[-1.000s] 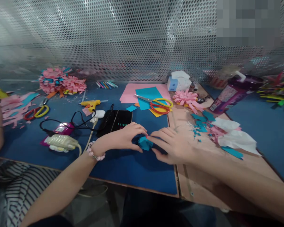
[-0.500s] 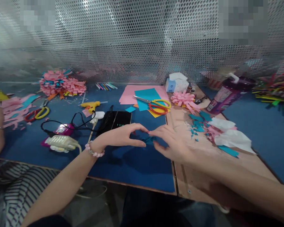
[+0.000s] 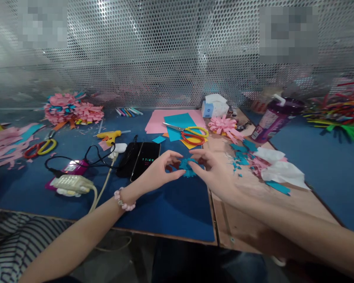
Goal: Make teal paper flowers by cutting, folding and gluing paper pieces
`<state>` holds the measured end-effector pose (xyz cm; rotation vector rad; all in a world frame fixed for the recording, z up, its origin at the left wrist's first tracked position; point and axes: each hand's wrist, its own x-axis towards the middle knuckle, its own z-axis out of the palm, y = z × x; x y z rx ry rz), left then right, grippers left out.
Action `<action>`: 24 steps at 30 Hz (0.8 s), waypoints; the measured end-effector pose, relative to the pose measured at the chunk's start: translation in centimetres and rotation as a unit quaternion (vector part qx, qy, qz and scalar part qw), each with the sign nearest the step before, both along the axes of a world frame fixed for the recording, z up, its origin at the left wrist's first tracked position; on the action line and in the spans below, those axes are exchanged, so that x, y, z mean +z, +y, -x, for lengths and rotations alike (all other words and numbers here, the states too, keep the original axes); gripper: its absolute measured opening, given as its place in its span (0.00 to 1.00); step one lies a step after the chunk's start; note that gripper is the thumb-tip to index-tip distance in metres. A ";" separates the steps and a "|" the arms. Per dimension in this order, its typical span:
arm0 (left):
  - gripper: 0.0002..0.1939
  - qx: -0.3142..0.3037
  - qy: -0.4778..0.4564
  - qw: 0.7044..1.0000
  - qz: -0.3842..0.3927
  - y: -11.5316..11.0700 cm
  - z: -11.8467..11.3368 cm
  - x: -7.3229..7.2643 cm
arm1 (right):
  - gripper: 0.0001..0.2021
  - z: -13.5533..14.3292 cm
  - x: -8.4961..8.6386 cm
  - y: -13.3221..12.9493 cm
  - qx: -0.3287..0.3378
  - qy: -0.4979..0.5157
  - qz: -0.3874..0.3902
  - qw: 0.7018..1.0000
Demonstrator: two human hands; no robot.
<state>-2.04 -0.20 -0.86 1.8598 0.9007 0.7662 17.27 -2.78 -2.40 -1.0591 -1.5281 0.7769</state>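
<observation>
Gripping a fringed blue paper piece (image 3: 188,168) between the curled fingers of the left hand (image 3: 161,171) and right hand (image 3: 216,173), over the blue bench (image 3: 177,214). Held to the right of a black phone (image 3: 144,163) and nearer than scissors (image 3: 184,129) resting on coloured paper sheets (image 3: 179,119).

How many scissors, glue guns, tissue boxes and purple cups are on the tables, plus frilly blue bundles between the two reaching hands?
Scissors: 2
Glue gun: 1
Tissue box: 1
Purple cup: 1
Frilly blue bundle: 1
Total: 6
</observation>
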 end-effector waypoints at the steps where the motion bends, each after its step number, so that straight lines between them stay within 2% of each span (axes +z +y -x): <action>1: 0.21 0.001 -0.005 1.000 0.002 -0.1 -0.1 -0.1 | 0.13 0.0 0.0 0.0 0.004 0.004 0.003 1.000; 6: 0.20 0.018 -0.013 0.999 -0.028 -0.4 -0.3 -0.1 | 0.13 0.0 0.0 -0.2 0.014 -0.013 -0.009 1.000; 9: 0.20 0.045 0.005 0.995 -0.089 -0.5 -0.2 0.0 | 0.12 -0.1 0.1 -0.3 0.019 -0.057 -0.048 0.997; 11: 0.19 0.062 0.020 0.987 -0.149 -0.7 -0.2 0.0 | 0.09 -0.3 0.2 -0.2 0.032 -0.102 -0.101 0.989; 14: 0.19 0.085 0.036 0.965 -0.248 -1.1 -0.2 -0.1 | 0.07 -0.7 0.3 -0.1 0.049 -0.161 -0.190 0.967; 17: 0.21 0.083 0.041 0.937 -0.338 -1.4 -0.1 -0.1 | 0.09 -1.1 0.7 -0.2 0.047 -0.197 -0.252 0.946; 21: 0.22 0.075 0.028 0.890 -0.448 -1.4 0.4 -0.2 | 0.14 -1.3 1.4 -0.6 0.052 -0.241 -0.301 0.921; 24: 0.22 0.088 0.037 0.868 -0.488 -1.4 0.6 -0.3 | 0.15 -1.1 1.8 -1.0 0.049 -0.259 -0.325 0.908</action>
